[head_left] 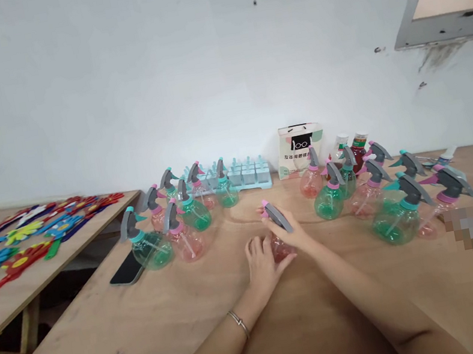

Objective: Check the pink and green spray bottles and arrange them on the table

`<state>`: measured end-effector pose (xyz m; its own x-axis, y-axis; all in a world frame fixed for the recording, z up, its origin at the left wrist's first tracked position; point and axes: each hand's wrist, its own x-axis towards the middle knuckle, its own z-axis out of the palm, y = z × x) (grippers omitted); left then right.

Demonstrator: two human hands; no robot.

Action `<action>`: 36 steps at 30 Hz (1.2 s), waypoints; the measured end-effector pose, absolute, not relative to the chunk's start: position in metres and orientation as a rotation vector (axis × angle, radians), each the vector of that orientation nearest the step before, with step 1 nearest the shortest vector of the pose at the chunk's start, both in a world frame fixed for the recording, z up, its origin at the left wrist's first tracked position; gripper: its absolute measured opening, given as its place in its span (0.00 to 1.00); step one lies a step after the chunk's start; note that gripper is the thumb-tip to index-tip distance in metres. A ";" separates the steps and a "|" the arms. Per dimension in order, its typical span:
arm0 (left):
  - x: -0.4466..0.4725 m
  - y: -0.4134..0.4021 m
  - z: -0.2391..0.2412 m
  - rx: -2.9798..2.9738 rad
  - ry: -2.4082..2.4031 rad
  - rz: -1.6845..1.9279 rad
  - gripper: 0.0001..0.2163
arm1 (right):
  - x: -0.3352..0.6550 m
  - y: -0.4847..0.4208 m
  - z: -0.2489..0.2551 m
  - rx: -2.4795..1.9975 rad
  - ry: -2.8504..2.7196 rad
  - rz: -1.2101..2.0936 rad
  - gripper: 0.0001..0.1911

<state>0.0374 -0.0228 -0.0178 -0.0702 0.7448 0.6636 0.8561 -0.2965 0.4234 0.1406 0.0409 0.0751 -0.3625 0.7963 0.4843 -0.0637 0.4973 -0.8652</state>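
Observation:
A pink spray bottle [280, 247] with a grey trigger head [277, 216] stands on the plywood table [188, 319] in front of me. My left hand [264, 267] cups the bottle's body from the left, fingers curled round it. My right hand [294, 231] wraps round the neck and spray head from the right. Both hands are closed on this one bottle, and most of its body is hidden behind them.
Several green and pink spray bottles stand at the left [167, 226] and right [381, 194]. A black phone [127, 268] lies near the left edge. Blue ice-lolly moulds [247, 173] and a small paper bag [300, 149] stand by the wall. Coloured felt shapes [23, 239] cover a side table.

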 end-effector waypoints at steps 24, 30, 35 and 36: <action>-0.092 0.178 0.070 -1.569 -2.304 -1.687 0.24 | 0.183 0.036 0.130 -0.418 -1.339 1.861 0.12; -0.062 0.126 0.050 -1.563 -2.226 -1.608 0.19 | 0.183 0.051 0.124 -0.477 -1.235 1.820 0.11; -0.035 0.064 0.031 -1.773 -2.055 -1.750 0.15 | 0.188 0.056 0.125 -0.510 -1.146 1.751 0.11; -0.031 0.054 0.028 -1.817 -2.036 -1.812 0.15 | 0.189 0.057 0.124 -0.511 -1.128 1.755 0.11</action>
<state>-0.0309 0.0539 0.0284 -0.3785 0.7602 0.5280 0.6126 -0.2218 0.7586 0.1886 0.0571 0.1245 -0.4580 0.8779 0.1398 -0.4919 -0.1192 -0.8625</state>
